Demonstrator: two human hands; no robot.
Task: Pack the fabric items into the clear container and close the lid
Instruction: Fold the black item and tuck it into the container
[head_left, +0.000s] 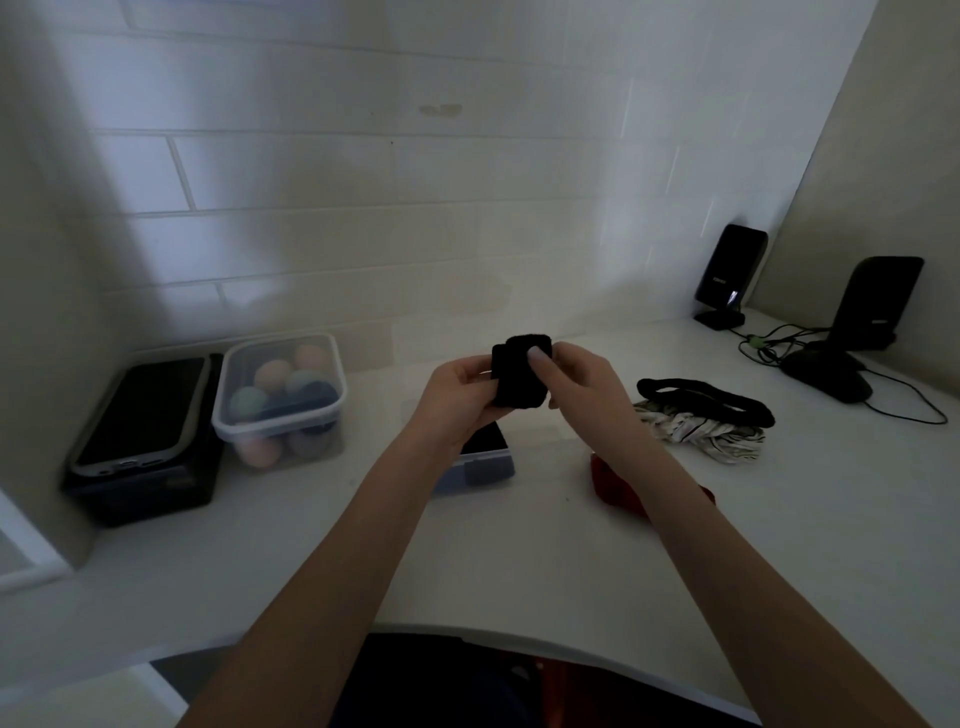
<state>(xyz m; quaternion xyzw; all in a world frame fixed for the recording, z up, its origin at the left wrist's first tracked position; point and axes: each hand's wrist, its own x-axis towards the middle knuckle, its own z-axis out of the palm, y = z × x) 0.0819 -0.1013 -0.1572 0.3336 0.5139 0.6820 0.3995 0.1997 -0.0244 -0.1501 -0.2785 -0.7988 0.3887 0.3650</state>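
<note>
Above the clear container (472, 462), both hands (left hand (457, 389), right hand (576, 384)) pinch folded black fabric (519, 379).

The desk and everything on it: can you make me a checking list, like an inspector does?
Surface: white desk, dimly lit.
Job's things: folded black cloth held up; clear container below, partly hidden; black band, striped cloth and red cloth wait at right.
Clutter: lidded tub of coloured balls; phone on a black box.
Hands: left hand and right hand both grip the black cloth.
Cables: loose wires by two black stands.
Surroundings: pale tiled wall.
</note>
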